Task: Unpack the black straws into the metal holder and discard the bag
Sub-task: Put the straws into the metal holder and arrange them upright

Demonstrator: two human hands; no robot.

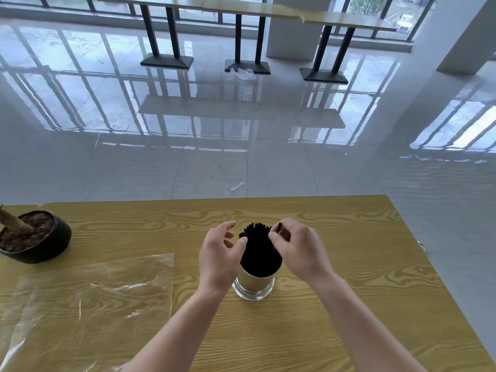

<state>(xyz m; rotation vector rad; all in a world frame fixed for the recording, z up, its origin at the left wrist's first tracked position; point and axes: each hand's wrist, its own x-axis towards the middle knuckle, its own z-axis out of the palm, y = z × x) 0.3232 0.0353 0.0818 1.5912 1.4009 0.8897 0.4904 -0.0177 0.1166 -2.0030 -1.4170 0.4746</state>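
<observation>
Nearest, the left hand [222, 253] curves loosely, fingers apart, beside the black straws [257, 251], a dense bundle upright in the metal holder [252, 284]; the right hand [298, 248] pinches 1 tip. The bag [88, 299] lies flat, cropped left.

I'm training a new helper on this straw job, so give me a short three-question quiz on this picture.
1. True or false: the straws already stand in the metal holder.
2. Where is the clear bag? A) in a bin B) flat on the table, left of the holder C) inside the holder
3. Fill in: the right hand pinches a ___ at the top of the bundle.
Key: 1 true; 2 B; 3 straw.
</observation>
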